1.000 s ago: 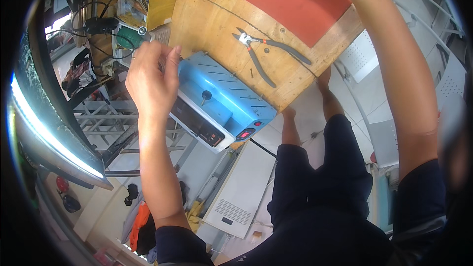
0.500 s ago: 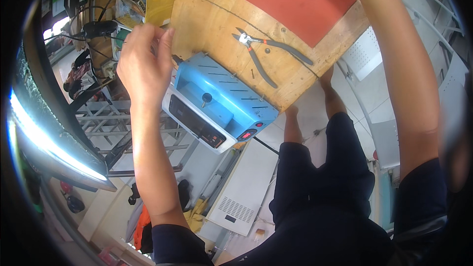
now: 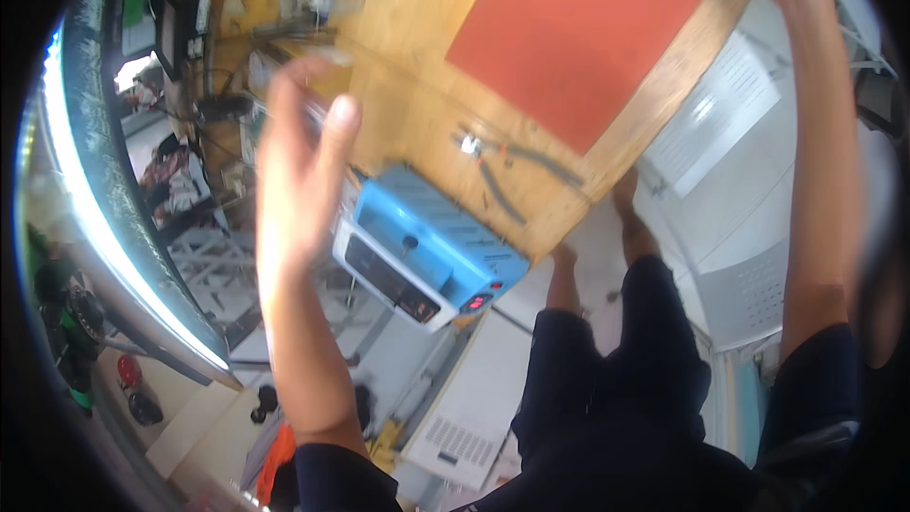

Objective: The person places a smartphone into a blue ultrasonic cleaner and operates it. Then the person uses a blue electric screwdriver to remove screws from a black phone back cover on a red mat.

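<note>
My left hand [image 3: 296,166] is raised above the left end of a blue and white box-shaped device [image 3: 427,261] and is blurred by motion. Its thumb stands apart from the fingers, and I see nothing in it. It is apart from the device. The device sits at the near edge of a wooden workbench [image 3: 417,85], with its dark front panel and a small red light facing me. My right forearm [image 3: 820,161] runs up the right side, and its hand is cut off by the top edge.
Dark-handled pliers [image 3: 498,182] lie on the bench just beyond the device. A red mat [image 3: 588,38] covers the bench's far part. Cables and tools [image 3: 284,9] crowd the far left. White cabinets [image 3: 730,114] stand on the floor by my legs.
My left hand has lifted off the left end of the blue device and come up toward the camera. The view has closed in on the bench.
</note>
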